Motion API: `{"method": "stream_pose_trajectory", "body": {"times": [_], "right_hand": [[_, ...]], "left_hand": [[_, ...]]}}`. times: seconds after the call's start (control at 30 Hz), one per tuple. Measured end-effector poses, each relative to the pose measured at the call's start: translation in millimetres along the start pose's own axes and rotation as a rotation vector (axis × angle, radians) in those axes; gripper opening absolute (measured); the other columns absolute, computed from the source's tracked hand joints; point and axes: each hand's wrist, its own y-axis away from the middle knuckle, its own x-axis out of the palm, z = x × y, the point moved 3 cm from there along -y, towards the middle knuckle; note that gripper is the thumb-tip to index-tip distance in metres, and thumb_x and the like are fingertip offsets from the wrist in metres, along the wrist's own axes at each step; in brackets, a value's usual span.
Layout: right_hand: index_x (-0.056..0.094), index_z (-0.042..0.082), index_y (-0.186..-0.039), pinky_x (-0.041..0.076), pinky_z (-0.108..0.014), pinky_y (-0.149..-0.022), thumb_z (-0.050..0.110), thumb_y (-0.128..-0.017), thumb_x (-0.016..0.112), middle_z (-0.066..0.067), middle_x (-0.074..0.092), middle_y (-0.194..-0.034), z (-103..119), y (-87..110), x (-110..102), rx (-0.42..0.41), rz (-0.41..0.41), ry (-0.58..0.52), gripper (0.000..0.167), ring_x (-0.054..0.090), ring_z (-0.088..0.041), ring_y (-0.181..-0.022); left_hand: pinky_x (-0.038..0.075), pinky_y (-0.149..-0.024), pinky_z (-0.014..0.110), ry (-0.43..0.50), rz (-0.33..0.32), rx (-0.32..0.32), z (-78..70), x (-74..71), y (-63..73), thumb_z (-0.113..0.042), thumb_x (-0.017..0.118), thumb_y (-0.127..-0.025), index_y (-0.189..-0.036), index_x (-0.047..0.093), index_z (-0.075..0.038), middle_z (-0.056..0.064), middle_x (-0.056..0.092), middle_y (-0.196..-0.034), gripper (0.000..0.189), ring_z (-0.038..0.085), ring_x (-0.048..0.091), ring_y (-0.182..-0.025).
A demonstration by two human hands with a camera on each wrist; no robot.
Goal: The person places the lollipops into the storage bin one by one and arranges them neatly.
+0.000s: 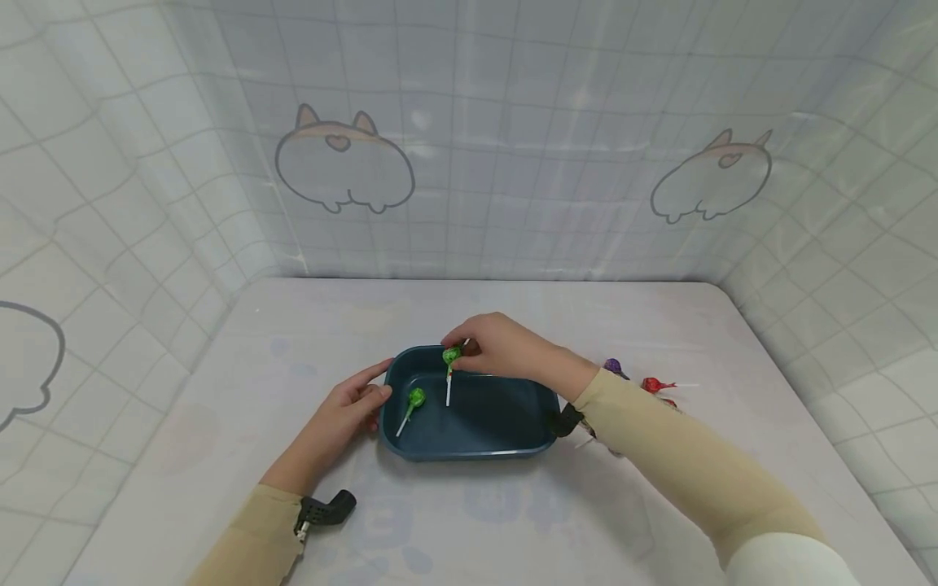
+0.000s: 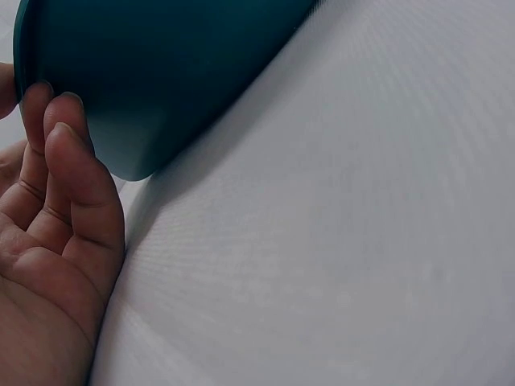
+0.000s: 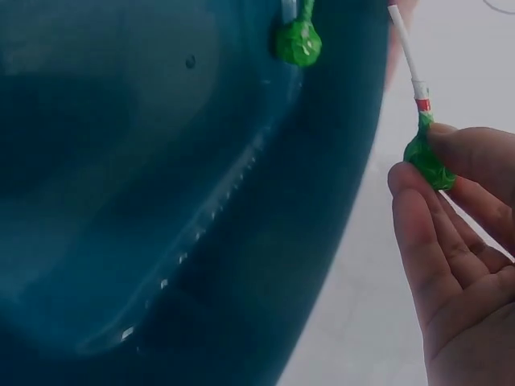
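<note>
My right hand (image 1: 498, 346) pinches a green-wrapped lollipop (image 3: 432, 165) by its candy end, thumb against fingertips. In the head view its white stick points down over the back left part of a dark blue plastic tub (image 1: 469, 452). Another green lollipop (image 1: 416, 398) lies inside the tub near the left end, its stick slanting to the front left. At the tub's left end, my left hand (image 1: 348, 407) holds the rim, with the thumb on top and the fingers against the outer wall, as the left wrist view also shows.
To the right of the tub, partly behind my right forearm, lie several more lollipops, among them a purple one (image 1: 612, 365) and a red one (image 1: 650, 384). The white table (image 1: 256, 325) meets grid-patterned curtains (image 1: 513, 203) at the back and sides.
</note>
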Motion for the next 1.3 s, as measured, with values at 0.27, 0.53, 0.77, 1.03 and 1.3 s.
{"method": "stream_pose_trajectory", "body": {"times": [0.27, 0.53, 0.77, 1.03, 1.3], "right_hand": [[0.07, 0.007, -0.123, 0.048, -0.017, -0.079, 0.018, -0.092, 0.072, 0.0, 0.068, -0.111, 5, -19.0, 16, -0.037, 0.056, 0.077, 0.032, 0.064, -0.002, -0.089], [0.071, 0.009, -0.122, 0.048, -0.016, -0.075, 0.019, -0.092, 0.072, 0.001, 0.069, -0.107, 6, -31.1, 33, -0.033, 0.09, 0.108, 0.031, 0.062, 0.0, -0.082], [0.071, 0.009, -0.12, 0.049, -0.017, -0.075, 0.018, -0.092, 0.072, 0.001, 0.07, -0.106, 3, -35.2, 43, 0.003, 0.1, 0.124, 0.029, 0.062, -0.001, -0.083], [0.072, 0.009, -0.117, 0.05, -0.018, -0.077, 0.018, -0.091, 0.074, 0.0, 0.07, -0.109, 1, -35.9, 50, 0.033, 0.098, 0.106, 0.027, 0.064, -0.003, -0.088], [0.073, 0.01, -0.114, 0.049, -0.019, -0.078, 0.019, -0.09, 0.075, 0.001, 0.071, -0.108, -5, -35.8, 58, 0.034, 0.099, 0.174, 0.026, 0.064, -0.005, -0.088]], "left_hand": [[0.052, -0.067, 0.034, 0.001, -0.005, -0.011, 0.1, 0.3, 0.1, -0.041, 0.061, -0.098, -0.15, 0.042, -0.024, 0.017, 0.06, -0.091, 0.058, 0.025, 0.056, -0.073], [0.052, -0.068, 0.034, -0.002, -0.003, -0.013, 0.3, -0.2, 1.8, -0.042, 0.06, -0.098, -0.151, 0.041, -0.024, 0.018, 0.061, -0.096, 0.059, 0.026, 0.056, -0.074], [0.052, -0.068, 0.035, -0.015, -0.004, 0.003, -0.5, -0.4, 3.1, -0.04, 0.059, -0.099, -0.15, 0.041, -0.026, 0.019, 0.061, -0.097, 0.056, 0.026, 0.057, -0.075], [0.052, -0.067, 0.035, -0.004, -0.01, 0.009, 0.7, -0.2, 2.7, -0.04, 0.059, -0.099, -0.15, 0.042, -0.026, 0.019, 0.06, -0.095, 0.056, 0.025, 0.056, -0.073], [0.051, -0.066, 0.034, 0.011, -0.001, 0.011, 3.3, 2.6, 3.2, -0.04, 0.061, -0.098, -0.15, 0.042, -0.023, 0.017, 0.06, -0.094, 0.058, 0.024, 0.055, -0.072]]}}
